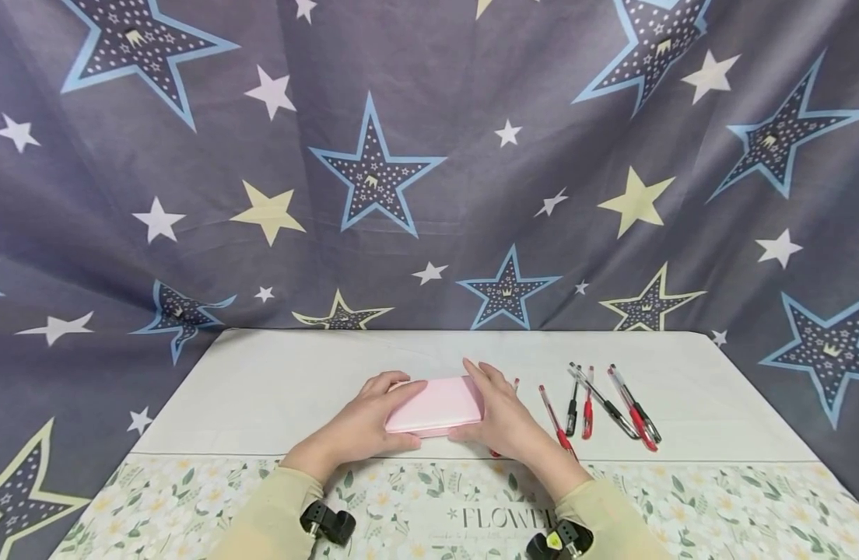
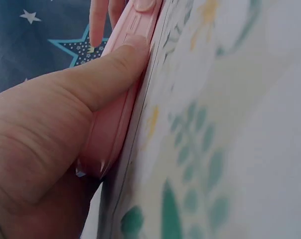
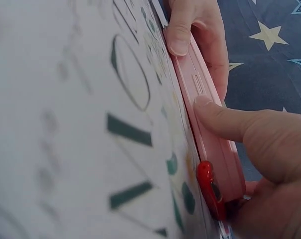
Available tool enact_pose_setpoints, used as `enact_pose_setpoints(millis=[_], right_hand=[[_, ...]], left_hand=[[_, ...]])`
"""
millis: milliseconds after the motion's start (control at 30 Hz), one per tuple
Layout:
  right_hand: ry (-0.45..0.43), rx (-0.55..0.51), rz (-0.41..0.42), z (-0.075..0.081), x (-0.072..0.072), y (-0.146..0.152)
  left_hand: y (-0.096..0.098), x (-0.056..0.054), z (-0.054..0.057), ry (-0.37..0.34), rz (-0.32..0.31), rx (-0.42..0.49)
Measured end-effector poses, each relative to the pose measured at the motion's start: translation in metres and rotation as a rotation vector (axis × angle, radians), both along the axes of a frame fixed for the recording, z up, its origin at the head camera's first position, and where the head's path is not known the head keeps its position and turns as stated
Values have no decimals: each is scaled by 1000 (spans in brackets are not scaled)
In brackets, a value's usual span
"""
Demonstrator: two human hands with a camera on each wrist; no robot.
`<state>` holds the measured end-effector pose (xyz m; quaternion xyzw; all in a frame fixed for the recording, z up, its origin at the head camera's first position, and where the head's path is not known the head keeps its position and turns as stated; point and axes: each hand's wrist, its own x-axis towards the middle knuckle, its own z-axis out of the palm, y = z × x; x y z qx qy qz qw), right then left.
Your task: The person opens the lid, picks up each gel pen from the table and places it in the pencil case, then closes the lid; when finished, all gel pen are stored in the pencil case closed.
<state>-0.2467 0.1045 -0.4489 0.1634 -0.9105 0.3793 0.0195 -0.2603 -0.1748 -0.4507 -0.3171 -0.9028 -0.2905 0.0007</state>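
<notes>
A closed pink pencil case (image 1: pixel 436 406) lies flat on the white part of the table, between both hands. My left hand (image 1: pixel 373 416) grips its left end, thumb along the near side. At the right end my right hand (image 1: pixel 503 416) holds it too, with the thumb on the front and the fingers towards the back. The right wrist view shows both thumbs against the case's front side (image 3: pixel 198 82), near a small latch. Close by the right end lies a red pen (image 3: pixel 206 174), partly hidden under the right hand in the head view.
Right of the hands lie several red and black pens, among them a red pen (image 1: pixel 559 424), a black pen (image 1: pixel 573 408) and another black pen (image 1: pixel 615 412). A floral mat (image 1: pixel 394 498) covers the near table edge. Behind hangs a star-patterned curtain (image 1: pixel 436 194).
</notes>
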Motion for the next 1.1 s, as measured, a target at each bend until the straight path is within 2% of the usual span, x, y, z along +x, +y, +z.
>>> enact_pose_setpoints(millis=[333, 600, 800, 1000, 1100], right_hand=[[57, 59, -16, -2, 1, -3], [75, 128, -47, 0, 0, -7], [71, 135, -58, -1, -1, -8], [105, 123, -20, 4, 1, -7], [171, 130, 22, 5, 2, -8]], left_hand=[[-2, -5, -9, 14, 5, 49], [-3, -7, -8, 34, 3, 39], [-4, -7, -8, 36, 3, 48], [-5, -8, -10, 63, -5, 103], [-5, -9, -10, 63, 6, 127]])
